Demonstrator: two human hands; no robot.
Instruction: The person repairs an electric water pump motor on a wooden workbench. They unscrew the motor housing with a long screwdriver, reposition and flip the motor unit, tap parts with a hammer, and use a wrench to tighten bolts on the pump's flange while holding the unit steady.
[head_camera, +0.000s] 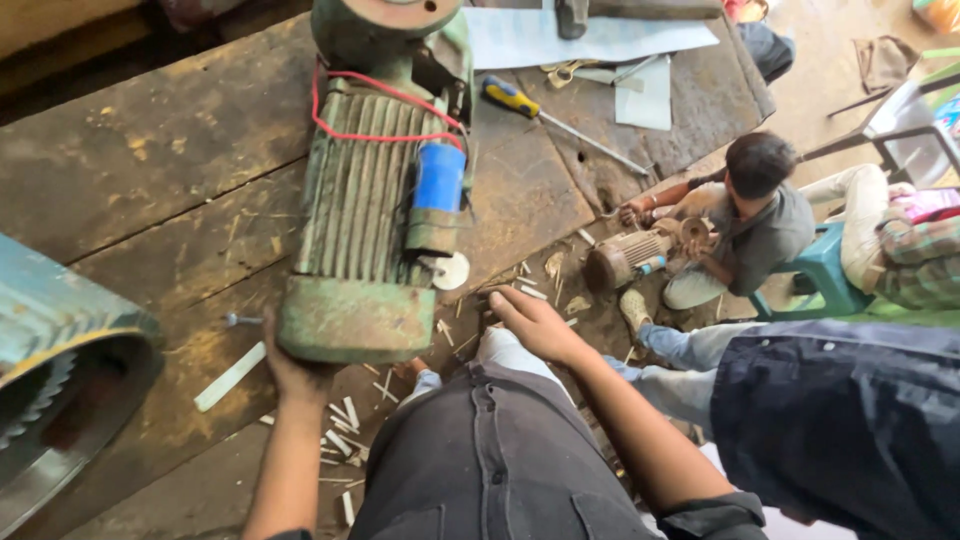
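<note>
The left hand (292, 368) is gripping the near end of a green electric motor (365, 215), with its fingers curled up against the end cover. The right hand (535, 322) is lying flat on the edge of the wooden surface (150, 150), its fingers stretched forward and a little spread, holding nothing; it is just to the right of the motor's near end and is not touching it.

The motor is lying along the surface, running away from the left hand. It is showing ribbed sides, a blue cylinder (438, 177) fixed on the side toward the right hand, and a red wire (385, 135) looping over its far part. Short white strips (231, 376) and small chips are lying scattered around both hands, and one long white strip is resting just to the left of the left hand.

Beyond the right hand, a screwdriver with a blue and yellow handle (512, 97) is lying on the surface, with sheets of paper (590, 35) farther on. Far to the left of the left hand, part of a large teal housing (60, 330) is showing.

To the right of the right hand and lower down, another person (745, 215) is sitting on a teal stool (825, 275), with both hands on a smaller motor (630, 255).
</note>
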